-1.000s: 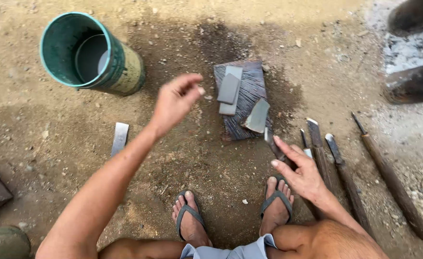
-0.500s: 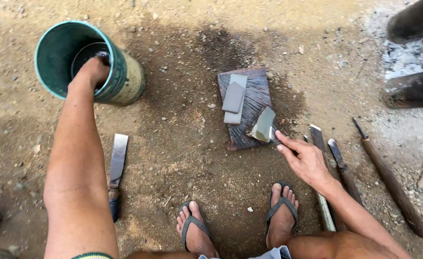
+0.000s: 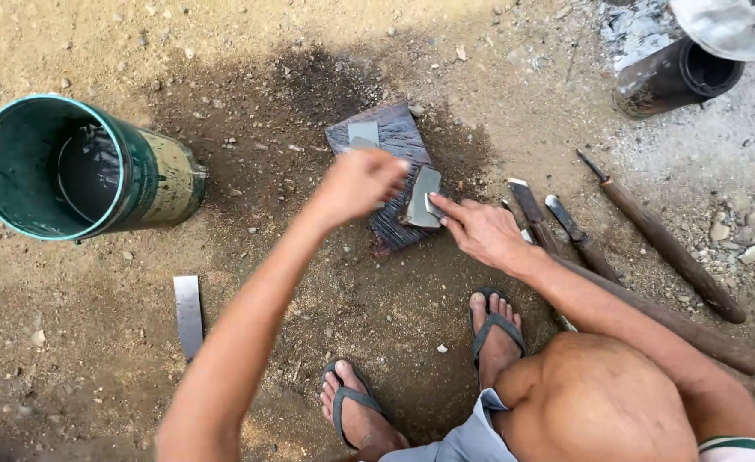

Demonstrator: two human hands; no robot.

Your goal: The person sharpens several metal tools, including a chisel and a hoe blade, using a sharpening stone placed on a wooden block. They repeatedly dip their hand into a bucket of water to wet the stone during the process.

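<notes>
Fig.: L hand (image 3: 356, 184), fingers loosely curled, grip empty, hovers over wet dark slab (image 3: 390, 141) w/ whetstones; R hand (image 3: 480, 231) fingertips pin grey stone (image 3: 422, 197) steady on ground.

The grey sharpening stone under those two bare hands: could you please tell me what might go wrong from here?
The right hand rests bare fingers on the sharpening stone; a slipping blade could cut them. The left hand hovers over the wet wooden block, where the stone might slide. The loose blades lie close to the sandalled right foot.
</notes>
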